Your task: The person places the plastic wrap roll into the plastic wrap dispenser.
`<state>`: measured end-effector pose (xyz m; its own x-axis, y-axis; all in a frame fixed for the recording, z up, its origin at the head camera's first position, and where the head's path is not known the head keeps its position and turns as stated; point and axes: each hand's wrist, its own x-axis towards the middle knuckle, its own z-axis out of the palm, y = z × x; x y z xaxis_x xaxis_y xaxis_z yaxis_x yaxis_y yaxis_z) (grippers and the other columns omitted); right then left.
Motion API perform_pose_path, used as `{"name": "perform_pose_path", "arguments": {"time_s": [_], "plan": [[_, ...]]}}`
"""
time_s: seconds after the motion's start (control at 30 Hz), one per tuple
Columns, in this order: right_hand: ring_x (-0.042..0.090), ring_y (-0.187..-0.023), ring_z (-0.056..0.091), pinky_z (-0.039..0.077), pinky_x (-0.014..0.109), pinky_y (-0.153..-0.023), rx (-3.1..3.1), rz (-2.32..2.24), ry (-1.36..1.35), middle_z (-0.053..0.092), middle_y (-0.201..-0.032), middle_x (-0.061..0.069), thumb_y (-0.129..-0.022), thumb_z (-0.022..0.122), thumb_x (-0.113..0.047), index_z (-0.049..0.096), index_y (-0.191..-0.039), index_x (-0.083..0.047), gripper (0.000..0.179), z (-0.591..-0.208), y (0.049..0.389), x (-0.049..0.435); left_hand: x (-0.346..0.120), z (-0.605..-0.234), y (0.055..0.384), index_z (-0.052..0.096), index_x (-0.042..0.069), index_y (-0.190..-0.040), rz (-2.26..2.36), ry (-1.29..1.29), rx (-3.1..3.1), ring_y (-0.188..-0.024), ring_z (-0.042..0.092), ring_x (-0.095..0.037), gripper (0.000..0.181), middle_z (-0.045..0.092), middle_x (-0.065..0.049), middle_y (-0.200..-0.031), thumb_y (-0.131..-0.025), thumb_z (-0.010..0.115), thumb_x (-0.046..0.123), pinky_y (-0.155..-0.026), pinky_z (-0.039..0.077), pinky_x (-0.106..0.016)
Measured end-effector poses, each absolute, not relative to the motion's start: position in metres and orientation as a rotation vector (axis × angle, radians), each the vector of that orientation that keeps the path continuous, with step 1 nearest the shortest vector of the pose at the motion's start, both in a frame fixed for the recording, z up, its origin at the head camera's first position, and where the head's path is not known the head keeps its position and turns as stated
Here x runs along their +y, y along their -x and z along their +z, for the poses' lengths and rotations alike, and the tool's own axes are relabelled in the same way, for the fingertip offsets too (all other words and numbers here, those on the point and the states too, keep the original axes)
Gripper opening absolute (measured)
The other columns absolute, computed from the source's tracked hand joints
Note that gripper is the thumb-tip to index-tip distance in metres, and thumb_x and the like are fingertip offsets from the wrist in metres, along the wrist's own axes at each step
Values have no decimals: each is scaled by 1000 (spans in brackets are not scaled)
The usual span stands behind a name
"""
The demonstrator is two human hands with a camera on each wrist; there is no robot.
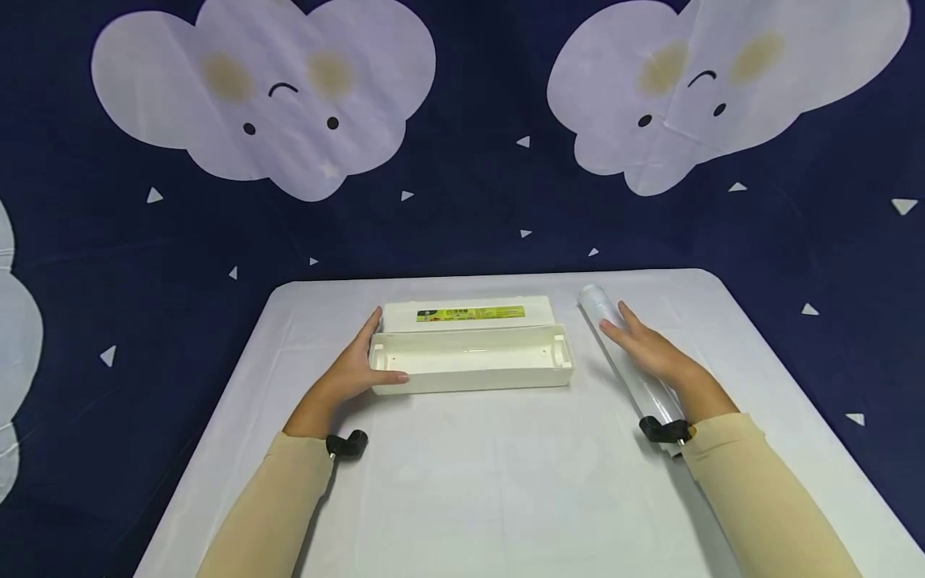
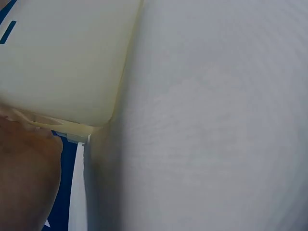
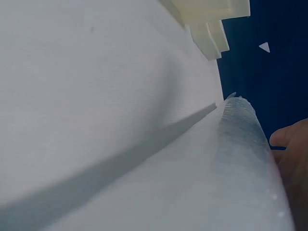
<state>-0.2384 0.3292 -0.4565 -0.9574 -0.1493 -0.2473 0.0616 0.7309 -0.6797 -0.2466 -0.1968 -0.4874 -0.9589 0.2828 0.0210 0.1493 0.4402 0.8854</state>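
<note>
In the head view, an open white cling film dispenser box (image 1: 477,381) lies lengthwise near the far side of the table. Its lid (image 1: 397,319), bearing a yellow-green label (image 1: 470,314), leans back behind the hollow trough. My left hand (image 1: 347,371) touches the box's left end, the thumb straight along the front wall and the fingers extended up the side. To the right, a long clear roll of cling film (image 1: 636,389) lies slanted. Over its right side rests my right hand (image 1: 654,352), fingers fairly straight. The right wrist view shows the glossy roll (image 3: 240,139) close up beside the fingers.
A white cloth covers the table (image 1: 477,490), whose far edge meets a dark blue curtain (image 1: 477,201) printed with clouds and small triangles. Black wrist mounts (image 1: 347,444) sit on both wrists. The roll's near end lies under the right wrist.
</note>
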Motion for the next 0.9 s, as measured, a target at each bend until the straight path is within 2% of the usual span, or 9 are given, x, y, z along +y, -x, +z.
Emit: {"name": "perform_pose_path", "arguments": {"time_s": [0.07,0.17,0.33,0.5,0.73,0.9], "plan": [[62,-148,13,25,80,-107,2656,-1053,63,1,-169,32,-104,31,-75,-13,-168,-18,97,-458,237,330,-197,-488,246,4,17,-171,1551,-389,2551,-158,8,-31,143,8,-6,-175,-68,103,26,-122,11,-62],[63,-146,17,31,80,-103,2663,-1042,37,2,-169,32,-103,31,-75,-13,-168,-17,97,-460,234,332,-199,-489,245,4,17,-171,1546,-404,2550,-158,9,-31,144,9,-6,-175,-67,103,25,-122,11,-62],[64,-140,30,43,77,-93,2674,-1048,9,3,-170,31,-102,31,-77,-12,-168,-14,101,-462,229,334,-202,-491,244,6,20,-171,1566,-428,2524,-156,18,-33,142,12,-8,-174,-68,103,24,-122,15,-59],[60,-139,34,45,72,-93,2679,-1071,32,3,-171,27,-105,36,-71,-10,-168,-10,99,-464,225,338,-205,-494,242,12,23,-171,1598,-430,2491,-151,30,-34,135,15,-9,-174,-70,102,22,-120,24,-57],[57,-131,43,51,63,-85,2703,-1033,37,9,-168,34,-103,45,-71,-5,-169,-9,102,-468,219,343,-198,-474,228,24,11,-168,1656,-383,2443,-139,44,-44,119,29,-18,-168,-74,95,0,-114,32,-59],[56,-127,48,50,64,-86,2730,-981,39,18,-164,39,-99,57,-69,0,-169,-6,110,-469,214,344,-206,-496,239,28,13,-168,1677,-380,2449,-136,48,-42,118,36,-14,-166,-72,97,2,-114,33,-57]]}}
